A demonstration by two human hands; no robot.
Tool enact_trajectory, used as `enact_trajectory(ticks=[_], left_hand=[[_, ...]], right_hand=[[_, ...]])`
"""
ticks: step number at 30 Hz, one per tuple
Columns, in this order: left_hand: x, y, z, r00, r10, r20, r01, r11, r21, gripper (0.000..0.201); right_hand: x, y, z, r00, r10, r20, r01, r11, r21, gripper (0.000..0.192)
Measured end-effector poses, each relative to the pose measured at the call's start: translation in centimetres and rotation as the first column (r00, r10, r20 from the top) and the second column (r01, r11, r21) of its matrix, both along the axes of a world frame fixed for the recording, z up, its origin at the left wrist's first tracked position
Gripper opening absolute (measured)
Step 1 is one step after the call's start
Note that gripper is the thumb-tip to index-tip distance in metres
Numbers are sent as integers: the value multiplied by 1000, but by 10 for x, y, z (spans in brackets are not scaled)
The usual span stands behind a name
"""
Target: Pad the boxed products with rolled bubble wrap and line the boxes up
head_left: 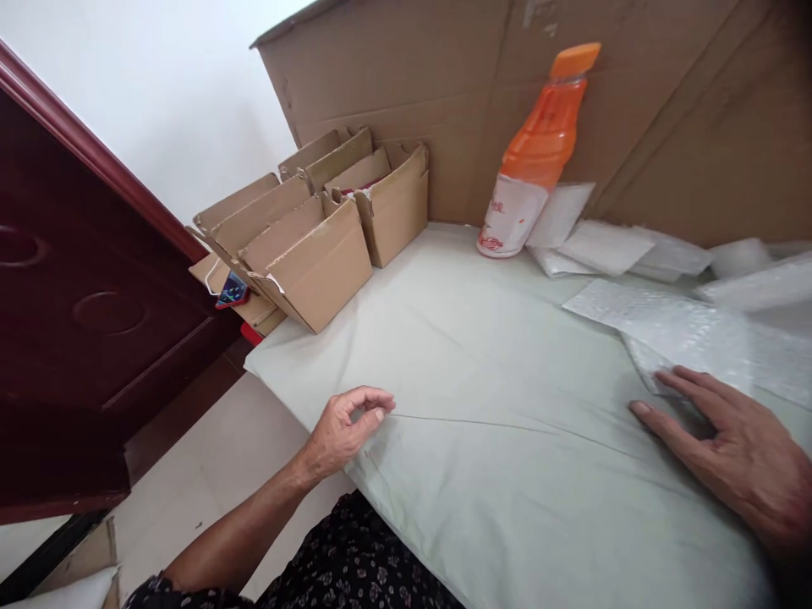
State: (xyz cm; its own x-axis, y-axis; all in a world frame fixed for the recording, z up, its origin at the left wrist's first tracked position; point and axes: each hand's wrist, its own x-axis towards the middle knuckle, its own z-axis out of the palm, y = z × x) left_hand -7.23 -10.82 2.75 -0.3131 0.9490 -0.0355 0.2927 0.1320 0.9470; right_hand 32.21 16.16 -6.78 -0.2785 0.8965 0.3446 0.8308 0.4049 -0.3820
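At the near edge of the cloth-covered table, my left hand is closed, thumb and fingertips pinched together. From that pinch a thin dark thread runs right across the pale green cloth and fades out near my right hand. My right hand is open with its fingers apart, low over the table on the right. Its fingertips reach the lower edge of a bubble-wrap pouch; whether they touch it I cannot tell.
Several open cardboard boxes stand at the back left. An orange-capped bottle stands before a tall cardboard panel. More clear pouches lie at the back right. Beyond the table's left side is a dark red door.
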Motion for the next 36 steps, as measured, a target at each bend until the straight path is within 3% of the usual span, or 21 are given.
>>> enact_trajectory(ticks=[5,12,16,21,25,28,31,34,36], left_hand=[[-3,-5,-2,1000,0,-17,0,1000,-10,23],[18,7,3,976,-200,-91,199,980,-24,22],[31,24,11,927,-324,-187,334,943,18,22],[52,54,19,850,-441,-288,479,875,74,24],[62,85,18,820,-486,-302,519,854,38,26],[66,111,19,831,-453,-323,490,871,39,26],[62,132,23,837,-388,-385,451,889,84,25],[43,144,32,813,-315,-490,423,898,124,26],[18,147,42,768,-171,-617,350,919,180,26]], right_hand=[[-12,-13,16,1000,-3,24,2,998,60,59],[-22,-36,34,999,-22,-47,25,997,72,49],[-22,-42,37,994,-45,-99,56,993,105,37],[-19,-42,37,960,-240,-146,266,944,194,34],[-17,-40,33,951,-296,-86,304,948,94,46],[-15,-37,30,966,-257,-30,256,966,-12,46],[-11,-35,27,968,-245,-50,245,970,-12,43],[-8,-33,24,967,-246,-73,247,969,12,41],[-7,-31,22,967,-245,-69,247,969,24,43]])
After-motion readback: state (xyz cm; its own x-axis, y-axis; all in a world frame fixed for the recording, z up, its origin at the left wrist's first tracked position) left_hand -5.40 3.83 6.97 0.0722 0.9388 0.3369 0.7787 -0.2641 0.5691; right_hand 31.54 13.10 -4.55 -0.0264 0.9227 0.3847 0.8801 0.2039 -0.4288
